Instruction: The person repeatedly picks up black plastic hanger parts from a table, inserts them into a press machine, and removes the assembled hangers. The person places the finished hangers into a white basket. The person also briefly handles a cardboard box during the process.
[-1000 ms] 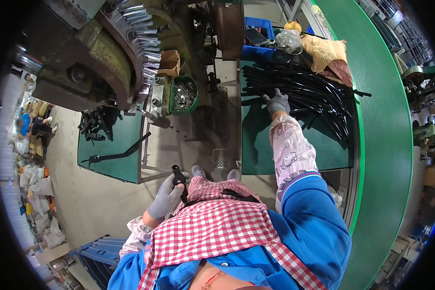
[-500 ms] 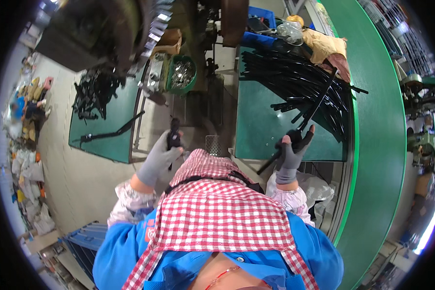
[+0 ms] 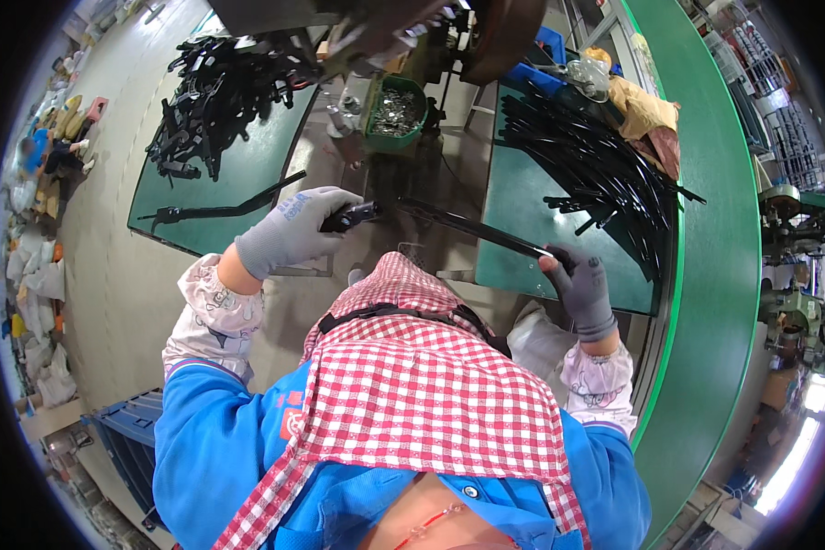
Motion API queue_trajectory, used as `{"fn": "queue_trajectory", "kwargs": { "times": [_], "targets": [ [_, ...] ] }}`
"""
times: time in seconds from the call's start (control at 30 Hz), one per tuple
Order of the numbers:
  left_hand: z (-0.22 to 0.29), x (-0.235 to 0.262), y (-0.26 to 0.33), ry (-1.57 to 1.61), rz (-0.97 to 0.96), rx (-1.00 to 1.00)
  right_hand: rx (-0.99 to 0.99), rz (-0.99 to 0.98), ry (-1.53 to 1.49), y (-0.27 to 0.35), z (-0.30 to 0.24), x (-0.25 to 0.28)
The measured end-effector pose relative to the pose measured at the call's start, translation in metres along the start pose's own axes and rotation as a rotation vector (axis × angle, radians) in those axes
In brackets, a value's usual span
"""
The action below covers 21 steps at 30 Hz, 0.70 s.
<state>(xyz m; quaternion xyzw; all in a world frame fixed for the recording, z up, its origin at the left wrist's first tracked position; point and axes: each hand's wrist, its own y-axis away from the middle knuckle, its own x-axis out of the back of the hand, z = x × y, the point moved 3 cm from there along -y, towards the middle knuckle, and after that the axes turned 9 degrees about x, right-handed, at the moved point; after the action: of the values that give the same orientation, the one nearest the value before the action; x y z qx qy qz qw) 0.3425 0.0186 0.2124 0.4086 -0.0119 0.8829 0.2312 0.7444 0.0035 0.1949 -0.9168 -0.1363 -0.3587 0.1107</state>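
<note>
In my left hand (image 3: 289, 231), gloved in grey, is a short black fitting (image 3: 356, 216) with its open end turned to the right. My right hand (image 3: 585, 289) grips one end of a long black tube (image 3: 477, 225). The tube slants up and left, its far end close to the fitting but seemingly apart from it. A heap of similar black tubes (image 3: 577, 156) lies on the right green table (image 3: 522, 266). On the left green table (image 3: 170, 206) rests a longer black piece (image 3: 220, 211), a tube joined to a fitting, below a pile of black parts (image 3: 211, 101).
Ahead stands a dark machine (image 3: 504, 46) with a green bin (image 3: 396, 136) of small metal pieces. Blue bins (image 3: 533, 78), a brown paper bag (image 3: 646, 110) and a clear plastic bag (image 3: 588, 75) are at the far right. A long green surface (image 3: 720, 275) runs along my right.
My right hand has lifted a tube across toward the middle. My left hand has turned the fitting sideways and moved up slightly. The view has shifted, showing more of the left pile.
</note>
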Motion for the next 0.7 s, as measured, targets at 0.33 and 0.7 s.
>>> {"fn": "queue_trajectory", "kwargs": {
  "times": [0.33, 0.7],
  "targets": [
    [-0.042, 0.059, 0.058, -0.206, 0.108, 0.056, 0.067, -0.313, 0.008, -0.080, -0.070, -0.054],
    [-0.076, 0.072, 0.036, -0.403, -0.051, -0.131, 0.671, -0.358, 0.587, -0.147, -0.169, -0.126]
  ]
}}
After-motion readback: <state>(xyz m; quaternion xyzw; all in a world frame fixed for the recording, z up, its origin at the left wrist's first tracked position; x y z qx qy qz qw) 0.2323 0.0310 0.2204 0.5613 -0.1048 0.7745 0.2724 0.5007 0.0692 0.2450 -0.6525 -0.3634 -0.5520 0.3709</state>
